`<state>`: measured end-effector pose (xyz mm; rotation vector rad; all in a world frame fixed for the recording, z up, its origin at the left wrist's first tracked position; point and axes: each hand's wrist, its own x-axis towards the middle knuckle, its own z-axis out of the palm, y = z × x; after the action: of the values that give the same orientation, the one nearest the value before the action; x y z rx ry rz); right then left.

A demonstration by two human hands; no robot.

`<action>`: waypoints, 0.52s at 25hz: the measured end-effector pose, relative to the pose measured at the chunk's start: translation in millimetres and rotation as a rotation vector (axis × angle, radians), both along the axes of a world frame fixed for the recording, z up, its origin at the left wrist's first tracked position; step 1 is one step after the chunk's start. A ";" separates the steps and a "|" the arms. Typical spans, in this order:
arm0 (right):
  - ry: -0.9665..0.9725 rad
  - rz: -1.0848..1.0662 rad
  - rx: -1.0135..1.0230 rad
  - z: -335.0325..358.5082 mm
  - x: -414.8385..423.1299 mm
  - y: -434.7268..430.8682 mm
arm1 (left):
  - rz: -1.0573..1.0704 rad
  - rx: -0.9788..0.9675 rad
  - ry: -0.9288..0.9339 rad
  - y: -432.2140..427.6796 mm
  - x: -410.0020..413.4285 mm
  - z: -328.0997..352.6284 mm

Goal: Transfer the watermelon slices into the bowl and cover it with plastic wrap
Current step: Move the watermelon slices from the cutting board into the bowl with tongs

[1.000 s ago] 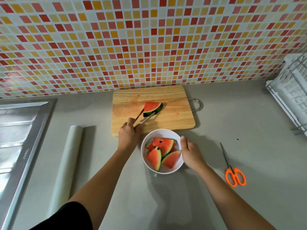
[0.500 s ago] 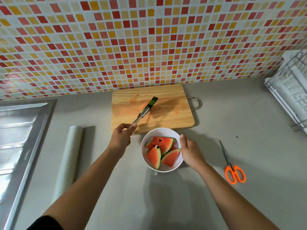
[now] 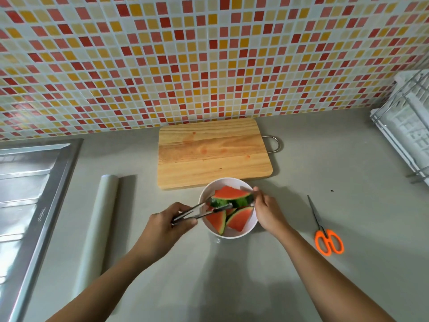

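A white bowl [image 3: 224, 233] stands on the grey counter just in front of the wooden cutting board [image 3: 213, 154], which carries only red juice stains. Several watermelon slices [image 3: 239, 220] lie in the bowl. My left hand [image 3: 167, 225] grips metal tongs [image 3: 199, 211] whose tips clamp another watermelon slice [image 3: 229, 195] over the bowl. My right hand [image 3: 267, 211] holds the bowl's right rim, fingertips near the held slice. A roll of plastic wrap [image 3: 99, 219] lies on the counter to the left.
Orange-handled scissors [image 3: 325, 233] lie to the right of the bowl. A steel sink drainboard [image 3: 30, 194] fills the left edge. A white dish rack [image 3: 408, 126] stands at the far right. A mosaic tile wall rises behind the board.
My left hand lifted the last slice off the cutting board with the tongs and carried it toward me, over the bowl. My right hand stayed at the bowl's rim.
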<state>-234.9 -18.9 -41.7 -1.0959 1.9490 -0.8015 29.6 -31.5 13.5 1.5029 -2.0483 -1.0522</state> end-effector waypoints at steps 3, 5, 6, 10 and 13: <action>-0.012 0.009 0.000 2.7 -0.8 1.1 | -0.154 -0.241 -0.142 3.4 -11.0 0.8; -0.025 0.018 0.003 3.7 -1.2 1.7 | -0.189 -0.296 -0.186 0.3 -15.3 6.1; -0.028 0.018 0.006 3.9 -1.1 1.8 | -0.194 -0.312 -0.206 -2.9 -15.3 9.4; -0.035 0.011 0.015 2.0 -0.6 1.3 | -0.187 -0.451 -0.270 -9.9 -5.6 24.6; -0.049 -0.006 0.029 -0.8 -0.7 0.8 | -0.208 -0.503 -0.277 2.2 -3.5 27.5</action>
<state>-235.6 -18.1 -42.5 -1.0445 1.9183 -0.7942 26.1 -29.3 41.0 1.2419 -2.4609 -0.3502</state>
